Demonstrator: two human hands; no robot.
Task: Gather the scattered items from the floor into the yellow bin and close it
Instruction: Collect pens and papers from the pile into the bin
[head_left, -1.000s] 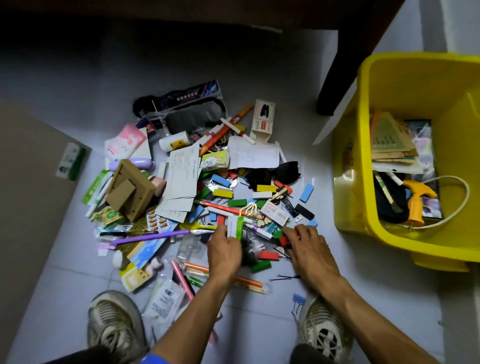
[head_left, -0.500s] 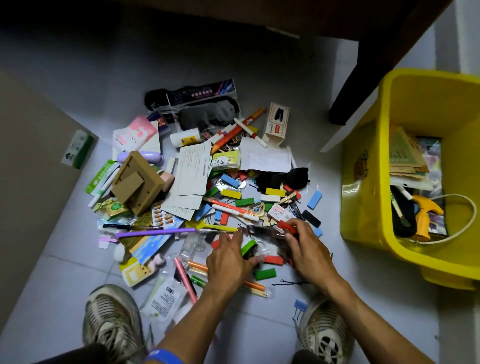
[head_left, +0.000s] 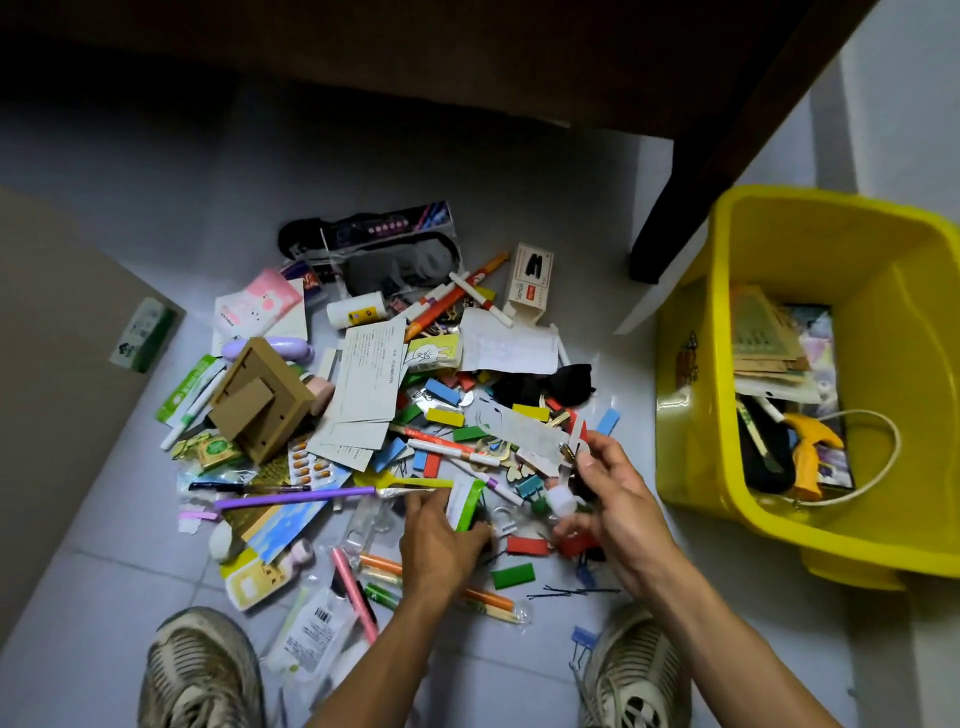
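Yellow bin beside right hand

Single head-worn view, facing steeply down, close over floor between shoes

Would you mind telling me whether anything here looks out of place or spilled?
Yes: a heap of pens, papers and coloured blocks lies scattered across the floor, beside the yellow bin, which is open and only partly filled.
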